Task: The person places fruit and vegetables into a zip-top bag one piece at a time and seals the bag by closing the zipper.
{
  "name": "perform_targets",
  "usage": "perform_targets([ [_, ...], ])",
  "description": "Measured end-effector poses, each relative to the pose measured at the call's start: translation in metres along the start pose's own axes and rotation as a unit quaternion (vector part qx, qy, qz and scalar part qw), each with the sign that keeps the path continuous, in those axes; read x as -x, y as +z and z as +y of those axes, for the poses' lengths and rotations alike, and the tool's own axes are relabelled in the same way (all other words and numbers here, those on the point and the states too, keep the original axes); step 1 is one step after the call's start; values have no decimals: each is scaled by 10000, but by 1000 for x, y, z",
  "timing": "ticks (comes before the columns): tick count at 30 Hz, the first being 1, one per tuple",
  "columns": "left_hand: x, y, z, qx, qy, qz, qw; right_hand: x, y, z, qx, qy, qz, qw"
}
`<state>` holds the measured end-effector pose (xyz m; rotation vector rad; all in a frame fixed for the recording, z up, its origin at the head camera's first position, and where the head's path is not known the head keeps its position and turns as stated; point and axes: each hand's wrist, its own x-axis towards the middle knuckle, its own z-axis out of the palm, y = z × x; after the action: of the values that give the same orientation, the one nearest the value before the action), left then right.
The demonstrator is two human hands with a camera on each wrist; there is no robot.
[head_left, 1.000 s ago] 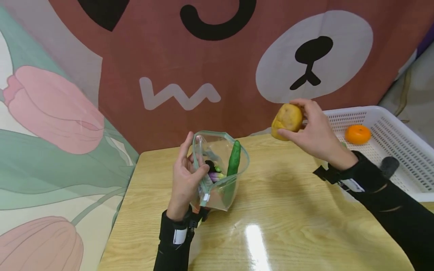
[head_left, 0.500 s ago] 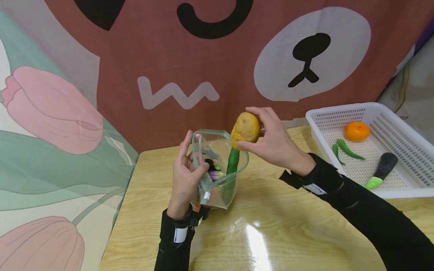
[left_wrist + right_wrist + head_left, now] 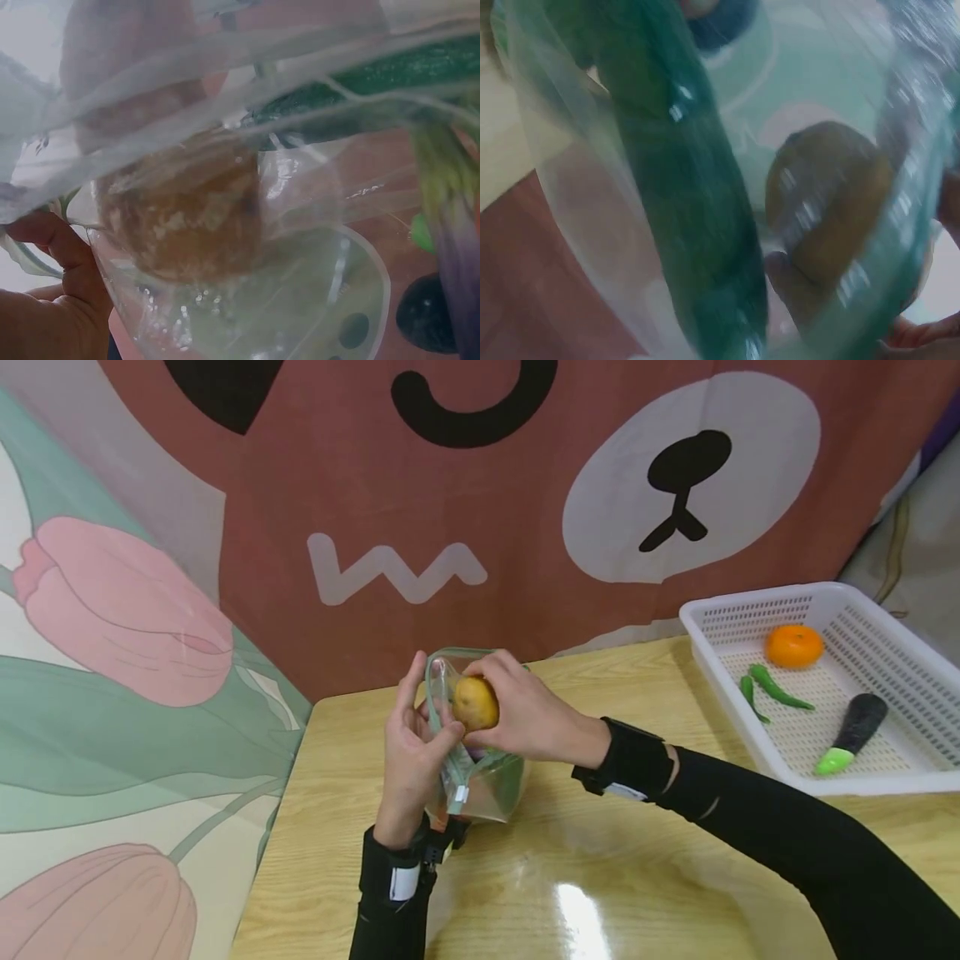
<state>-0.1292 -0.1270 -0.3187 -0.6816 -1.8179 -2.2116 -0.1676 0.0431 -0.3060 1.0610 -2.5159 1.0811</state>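
Clear plastic with a green edge: that zip bag [image 3: 489, 797] is what I'd worry about. Left hand [image 3: 412, 747] pinches the rim at 9 o'clock, thumb against fingers. Right hand [image 3: 531, 710] reaches in from 3 o'clock, thumb and fingers curled snugly round what looks like a potato [image 3: 476, 703], which sits within the bag's mouth. If that left pinch slackens, the floppy rim could fold in and snag the potato or the knuckles. Also, the right wrist view shows a cucumber [image 3: 694, 202] close beside it, so a clumsy release might knock that over. Can't tell how much room is underneath, so wedging seems possible too.
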Motion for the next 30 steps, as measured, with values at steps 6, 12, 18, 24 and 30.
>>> perform_targets([
  [6, 0, 0, 0, -61, 23, -45, 10000, -2, 16, 6, 522, -937, -385, 9935],
  [12, -1, 0, -2, -214, 72, -122, 9997, -3, 22, 8, 1219, -996, -660, 9853],
  [18, -2, 2, -3, -109, 71, -203, 9997, -9, 31, 8, 1155, -960, -499, 9874],
  [24, -2, 5, -5, -286, 132, -303, 9990, -12, 40, 11, 1191, -792, -881, 9858],
  [30, -2, 6, -5, -296, 80, -292, 9991, -15, 40, 12, 1684, -874, -1643, 9680],
])
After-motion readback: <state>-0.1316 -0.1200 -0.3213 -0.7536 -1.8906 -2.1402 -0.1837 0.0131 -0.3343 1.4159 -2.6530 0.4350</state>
